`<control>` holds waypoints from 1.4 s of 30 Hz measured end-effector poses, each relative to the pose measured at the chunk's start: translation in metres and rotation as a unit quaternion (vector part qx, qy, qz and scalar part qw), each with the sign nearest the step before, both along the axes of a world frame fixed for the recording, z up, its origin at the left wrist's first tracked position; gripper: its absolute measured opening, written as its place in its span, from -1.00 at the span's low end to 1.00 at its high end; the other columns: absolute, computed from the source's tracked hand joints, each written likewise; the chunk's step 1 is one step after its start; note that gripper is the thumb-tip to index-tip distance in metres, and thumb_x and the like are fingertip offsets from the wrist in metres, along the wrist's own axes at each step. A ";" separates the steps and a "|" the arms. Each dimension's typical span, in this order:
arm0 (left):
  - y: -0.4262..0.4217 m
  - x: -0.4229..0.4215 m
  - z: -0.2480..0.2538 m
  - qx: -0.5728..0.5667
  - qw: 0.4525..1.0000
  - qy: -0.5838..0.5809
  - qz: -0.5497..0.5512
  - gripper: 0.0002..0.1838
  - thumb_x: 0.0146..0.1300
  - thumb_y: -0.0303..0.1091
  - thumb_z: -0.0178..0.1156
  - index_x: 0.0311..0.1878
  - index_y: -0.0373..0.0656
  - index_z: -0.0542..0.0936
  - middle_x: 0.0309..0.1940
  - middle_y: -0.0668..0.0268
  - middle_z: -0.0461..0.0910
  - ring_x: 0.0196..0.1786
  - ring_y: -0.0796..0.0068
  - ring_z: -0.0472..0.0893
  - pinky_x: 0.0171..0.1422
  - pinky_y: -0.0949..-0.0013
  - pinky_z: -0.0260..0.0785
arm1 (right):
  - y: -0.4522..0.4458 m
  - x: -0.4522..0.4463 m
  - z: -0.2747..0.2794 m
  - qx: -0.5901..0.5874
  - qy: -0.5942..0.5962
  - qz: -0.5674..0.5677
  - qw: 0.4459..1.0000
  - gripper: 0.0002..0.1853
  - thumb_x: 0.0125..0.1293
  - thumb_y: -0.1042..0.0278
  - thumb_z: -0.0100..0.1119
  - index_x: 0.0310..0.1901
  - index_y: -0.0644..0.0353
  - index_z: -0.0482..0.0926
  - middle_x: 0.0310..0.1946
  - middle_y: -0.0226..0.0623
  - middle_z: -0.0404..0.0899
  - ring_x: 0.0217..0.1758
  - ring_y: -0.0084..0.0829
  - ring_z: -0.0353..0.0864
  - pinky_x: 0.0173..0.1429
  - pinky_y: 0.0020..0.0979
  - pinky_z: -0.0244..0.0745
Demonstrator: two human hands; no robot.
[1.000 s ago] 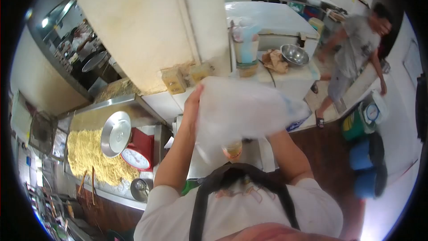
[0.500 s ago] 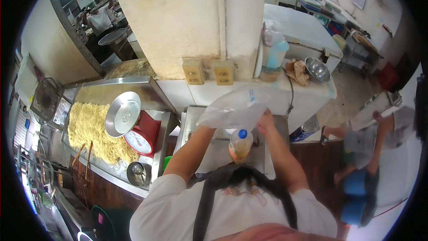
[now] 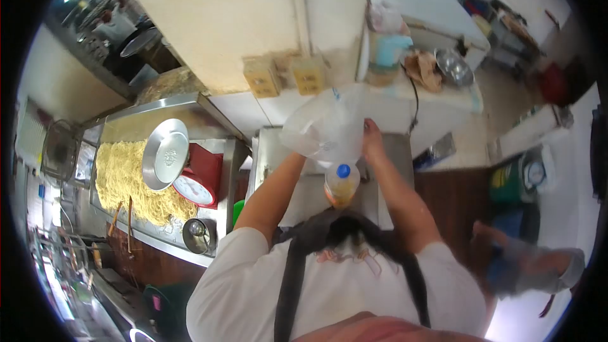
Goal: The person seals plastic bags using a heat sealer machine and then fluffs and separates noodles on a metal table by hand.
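Note:
A clear plastic bag (image 3: 329,128) hangs spread out in front of me, above the steel counter (image 3: 297,199). My right hand (image 3: 372,132) is closed on the bag's right edge. My left hand is behind or inside the bag at its left side, and its fingers are hidden; only the forearm shows clearly. Just below the bag stands a bottle (image 3: 342,187) with a blue cap, holding some orange-yellow content.
To the left, yellow noodles (image 3: 136,180) lie on a metal table beside a red scale (image 3: 202,180) with a steel pan. A steel bowl (image 3: 453,66) and brown paper (image 3: 423,71) sit at the upper right. A blurred person (image 3: 538,266) is at the lower right.
The bag, a blurred white shape at first, now hangs more upright and narrower between my arms. The bottle has come into fuller view. The other person has moved to the lower right.

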State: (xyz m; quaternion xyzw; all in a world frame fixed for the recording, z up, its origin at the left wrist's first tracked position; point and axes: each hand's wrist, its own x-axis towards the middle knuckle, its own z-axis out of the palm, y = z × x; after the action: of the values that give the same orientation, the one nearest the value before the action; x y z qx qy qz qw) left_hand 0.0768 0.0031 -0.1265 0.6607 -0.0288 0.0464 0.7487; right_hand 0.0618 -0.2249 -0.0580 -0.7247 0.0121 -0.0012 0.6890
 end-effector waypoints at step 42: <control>-0.025 -0.083 0.051 0.356 0.924 -0.130 -0.051 -0.42 0.17 -0.09 0.42 0.22 -0.14 0.58 0.25 0.07 0.54 0.31 0.05 0.50 0.36 0.13 0.34 | 0.002 -0.029 -0.022 -0.207 -0.175 0.179 0.946 -0.35 0.17 0.34 0.30 0.33 0.22 0.40 0.32 0.10 0.40 0.36 0.09 0.38 0.46 -0.12 0.29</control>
State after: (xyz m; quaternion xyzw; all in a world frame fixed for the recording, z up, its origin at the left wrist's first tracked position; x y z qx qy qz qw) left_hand -0.0059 -0.0221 -0.0758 0.8695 -0.1739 0.0804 0.4553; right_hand 0.0325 -0.2232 -0.0803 -0.8302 -0.2385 -0.0072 0.5038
